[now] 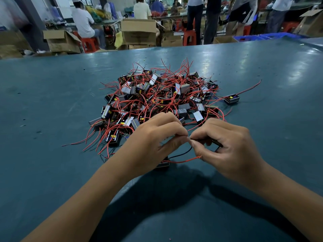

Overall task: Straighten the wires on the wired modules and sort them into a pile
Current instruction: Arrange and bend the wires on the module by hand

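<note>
Here, the scene line by line:

Worktop: a dark teal worktop [52, 95] carried everything, its surface scuffed and glossy under the lights.

Heap: a tangled heap of wired modules [157, 98] lay at the middle of the worktop, small black blocks with grey faces and yellow parts, red and black leads sticking out in all directions.

Lone module: one wired module [231, 99] sat apart to the right of the heap, its red lead trailing away to the right.

Left hand: the left hand [153, 145] was curled, thumb and forefinger pinching a thin black wire [181, 154] near its tip, just in front of the heap.

Right hand: the right hand [225, 147] was curled too, fingertips pinching the same wire close beside the left fingertips, the two hands almost touching.

Held module: a dark module [163, 165] showed partly under the left palm, resting on or just above the worktop; I could not tell which.

Red wire: a red wire [183, 161] ran from that module rightward, its bare end beside the right thumb.

Background: cardboard boxes [139, 31], red stools [189, 37] and people stood beyond the worktop's far edge.
</note>
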A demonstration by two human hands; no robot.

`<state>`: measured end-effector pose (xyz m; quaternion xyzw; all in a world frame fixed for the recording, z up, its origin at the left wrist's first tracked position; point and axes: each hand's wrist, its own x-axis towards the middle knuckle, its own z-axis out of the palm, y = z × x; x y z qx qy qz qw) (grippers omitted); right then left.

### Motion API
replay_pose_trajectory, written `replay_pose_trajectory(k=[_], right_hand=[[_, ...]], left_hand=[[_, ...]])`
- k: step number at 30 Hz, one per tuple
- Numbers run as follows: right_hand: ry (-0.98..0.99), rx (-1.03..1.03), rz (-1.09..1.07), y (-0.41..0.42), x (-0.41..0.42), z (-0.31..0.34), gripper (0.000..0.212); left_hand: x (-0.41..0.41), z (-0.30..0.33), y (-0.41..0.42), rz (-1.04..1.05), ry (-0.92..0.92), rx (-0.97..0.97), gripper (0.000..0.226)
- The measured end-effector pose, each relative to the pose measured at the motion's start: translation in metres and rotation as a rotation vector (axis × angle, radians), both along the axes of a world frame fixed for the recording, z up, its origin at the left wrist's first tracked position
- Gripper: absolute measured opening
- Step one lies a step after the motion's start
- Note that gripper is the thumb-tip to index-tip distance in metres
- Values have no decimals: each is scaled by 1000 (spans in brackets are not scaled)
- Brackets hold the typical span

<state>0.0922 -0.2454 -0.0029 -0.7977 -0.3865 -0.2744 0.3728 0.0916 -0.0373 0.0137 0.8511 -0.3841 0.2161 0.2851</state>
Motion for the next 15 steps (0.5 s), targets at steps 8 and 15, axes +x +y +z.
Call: replay_pose_trajectory(k=[8, 15], right_hand=[[-83, -47, -19, 2, -1, 1, 7], [36, 52, -11, 2, 2, -2, 8]], left_hand=[[-9, 0, -9, 22, 698, -391, 22], [-6, -1, -3, 98, 574, -385, 13]])
